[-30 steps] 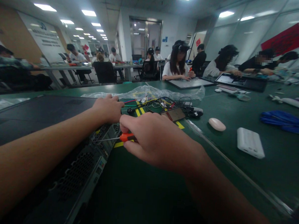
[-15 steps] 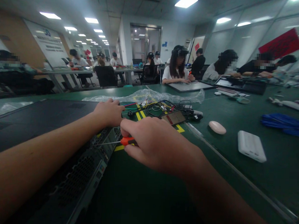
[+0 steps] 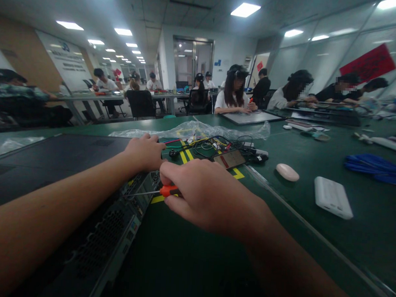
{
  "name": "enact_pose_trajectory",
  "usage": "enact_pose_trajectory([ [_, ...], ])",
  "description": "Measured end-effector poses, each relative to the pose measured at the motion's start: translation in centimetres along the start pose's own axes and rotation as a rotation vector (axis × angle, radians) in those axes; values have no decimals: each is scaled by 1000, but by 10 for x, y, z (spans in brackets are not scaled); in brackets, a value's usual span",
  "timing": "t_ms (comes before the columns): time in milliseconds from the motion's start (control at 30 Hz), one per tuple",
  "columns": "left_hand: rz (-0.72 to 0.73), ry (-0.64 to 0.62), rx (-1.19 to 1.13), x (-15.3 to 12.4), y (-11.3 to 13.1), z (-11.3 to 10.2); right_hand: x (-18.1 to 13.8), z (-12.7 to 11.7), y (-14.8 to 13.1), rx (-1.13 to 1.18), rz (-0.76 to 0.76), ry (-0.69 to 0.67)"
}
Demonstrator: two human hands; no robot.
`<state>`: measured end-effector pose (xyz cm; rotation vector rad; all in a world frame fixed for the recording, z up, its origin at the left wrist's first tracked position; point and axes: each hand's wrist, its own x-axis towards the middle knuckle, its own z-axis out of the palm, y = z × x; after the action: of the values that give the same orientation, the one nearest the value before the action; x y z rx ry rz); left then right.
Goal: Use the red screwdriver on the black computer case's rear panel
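A black computer case (image 3: 59, 160) lies on its side at the left, its rear panel with ports and vent mesh (image 3: 104, 234) turned toward the right. Over the case's far corner rests my left hand (image 3: 145, 151), fingers bent down around the edge; the fingertips are partly hidden. My right hand (image 3: 205, 192) is closed around an orange-and-black screwdriver (image 3: 167, 190). The screwdriver's thin shaft points left, its tip at the rear panel; I cannot tell whether it sits in a screw.
Beyond my hands lie tangled cables (image 3: 214, 145), a brown box-like piece (image 3: 229, 159) and clear plastic wrap (image 3: 186, 127). To the right are a pink oval object (image 3: 287, 172), a white block-shaped device (image 3: 333, 197) and a blue bundle (image 3: 374, 168). Across the table, a person (image 3: 235, 91) works at a flat panel.
The view has tilted slightly, so the scene sits a little lower. Both hands keep nearly the same place on the case and screwdriver.
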<state>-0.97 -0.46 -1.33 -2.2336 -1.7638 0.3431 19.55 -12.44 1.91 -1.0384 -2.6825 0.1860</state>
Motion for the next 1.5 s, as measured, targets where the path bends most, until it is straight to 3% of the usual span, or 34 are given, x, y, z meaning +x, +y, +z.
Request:
enact_pose_trajectory([
  [900,15,9,-10,-1,0,0,-1,-3,-8,-33,89,-61],
  [1500,-2,-18,-31,-7,2,-8,-4,5,-1,129,50,-24],
])
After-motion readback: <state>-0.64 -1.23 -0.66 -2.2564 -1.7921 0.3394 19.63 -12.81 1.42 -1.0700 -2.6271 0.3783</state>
